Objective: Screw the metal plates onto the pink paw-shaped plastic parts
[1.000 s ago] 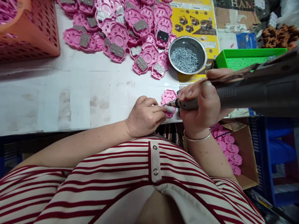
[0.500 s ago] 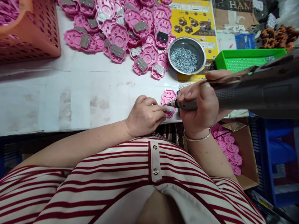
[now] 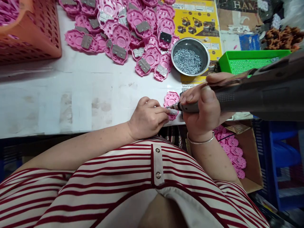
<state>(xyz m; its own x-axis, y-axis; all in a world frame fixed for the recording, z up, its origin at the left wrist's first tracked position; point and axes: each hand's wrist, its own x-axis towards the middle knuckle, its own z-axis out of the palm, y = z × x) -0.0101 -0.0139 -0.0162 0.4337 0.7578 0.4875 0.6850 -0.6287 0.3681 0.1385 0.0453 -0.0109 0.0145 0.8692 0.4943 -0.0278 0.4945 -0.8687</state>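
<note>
My right hand [image 3: 201,109] is wrapped round a dark electric screwdriver [image 3: 237,96], which slants in from the right. Its narrow tip reaches a pink plastic casing [image 3: 171,98] lying near the front edge of the table. A grey metal plate [image 3: 174,112] sits in the lower part of this casing, partly covered by fingers and tool. My left hand [image 3: 149,117] is closed at the casing's left side, its index finger stretched to the plate beside the screwdriver tip. The thumb is mostly hidden. Whether a screw sits under the tip is too small to tell.
Behind the casing stands a metal bowl [image 3: 190,57] of small screws, with a pile of pink casings [image 3: 121,39] to its left. An orange basket [image 3: 30,31] is at far left, a green tray [image 3: 254,60] at right. Below the table, a cardboard box [image 3: 251,152] holds pink parts.
The screwdriver and my right hand have shifted very slightly left and up, its tip still at the casing. My left hand and the casing look the same.
</note>
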